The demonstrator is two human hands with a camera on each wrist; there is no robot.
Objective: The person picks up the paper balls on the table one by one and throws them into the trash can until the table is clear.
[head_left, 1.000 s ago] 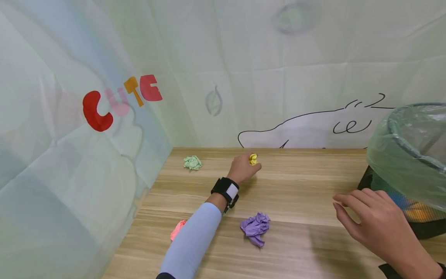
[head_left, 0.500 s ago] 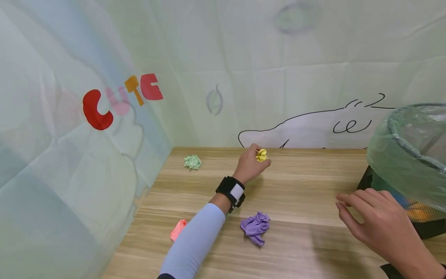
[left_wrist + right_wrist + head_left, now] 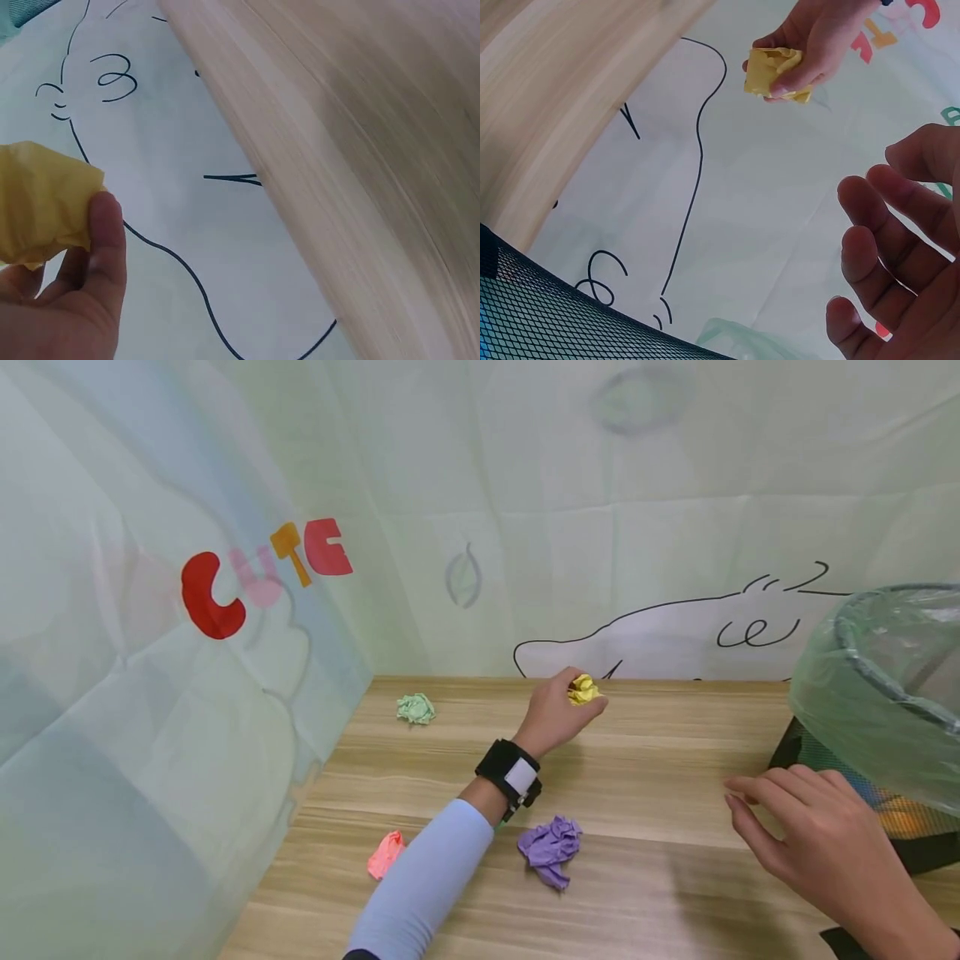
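The wood-grained table [image 3: 660, 743] is carrying crumpled green paper [image 3: 416, 709], pink paper [image 3: 386, 855] (partly hidden) and purple paper [image 3: 550, 848]; a lined mesh bin [image 3: 855, 718] is standing rightward.

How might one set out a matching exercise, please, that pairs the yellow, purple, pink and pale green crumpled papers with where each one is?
Papers:
1. yellow paper
2. purple paper
3. pink paper
4. pale green paper

Places, as the head view shows them:
A. partly hidden by the blue sleeve
B. near the far left corner of the tabletop
C. held in the left hand
D. on the tabletop, right of the sleeve

Right pairs: 1-C, 2-D, 3-A, 4-B
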